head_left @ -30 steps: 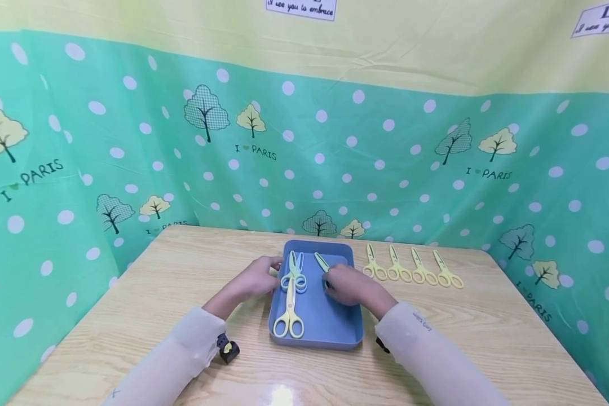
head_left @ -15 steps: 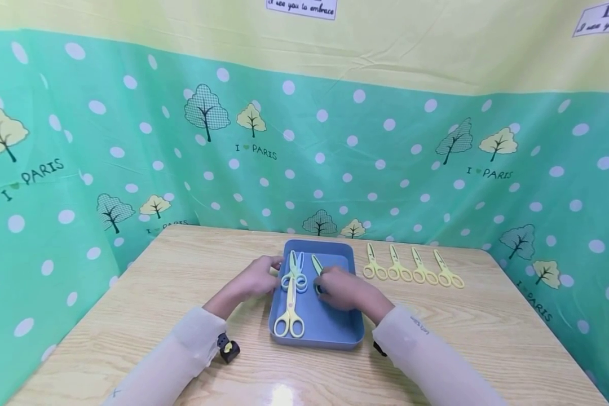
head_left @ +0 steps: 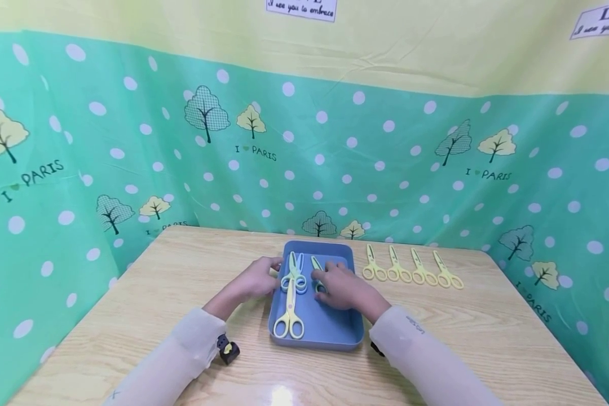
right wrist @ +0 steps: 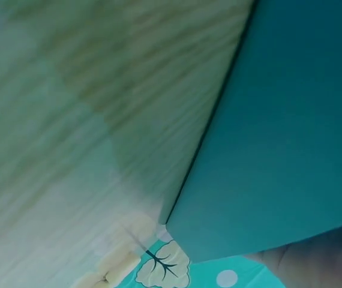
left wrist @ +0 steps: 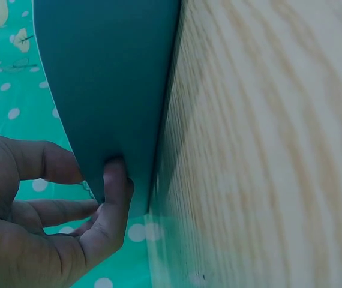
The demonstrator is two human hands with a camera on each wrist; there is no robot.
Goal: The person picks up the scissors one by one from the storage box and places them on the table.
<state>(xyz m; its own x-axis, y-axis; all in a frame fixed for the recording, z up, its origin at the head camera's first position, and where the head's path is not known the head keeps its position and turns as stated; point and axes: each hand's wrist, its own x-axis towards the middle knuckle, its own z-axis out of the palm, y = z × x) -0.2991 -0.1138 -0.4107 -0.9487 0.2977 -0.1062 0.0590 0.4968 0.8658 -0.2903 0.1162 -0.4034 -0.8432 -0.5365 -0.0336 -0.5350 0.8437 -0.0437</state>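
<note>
Green dotted curtain (head_left: 294, 152) behind wooden table (head_left: 193, 265). Head view: left hand (head_left: 255, 278) at blue tray (head_left: 317, 343), right hand (head_left: 344, 287) over green scissors (head_left: 317, 263) inside, finger hold impossible to tell; three other pairs (head_left: 291, 300) left of those, four yellow pairs (head_left: 396, 264) outside. Left wrist view: fingers (left wrist: 112, 207) pinching tray wall (left wrist: 108, 78). Right wrist view: mostly outer tray wall.

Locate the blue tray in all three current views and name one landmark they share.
Head: the blue tray sits just below picture centre.
Left wrist: its outer wall, looking teal, fills the upper left-centre, with the left hand at its lower end.
Right wrist: the wall, also teal, fills the right side.
Shared landmark: the wooden tabletop, right of the wall in left wrist, left of it in right wrist.
</note>
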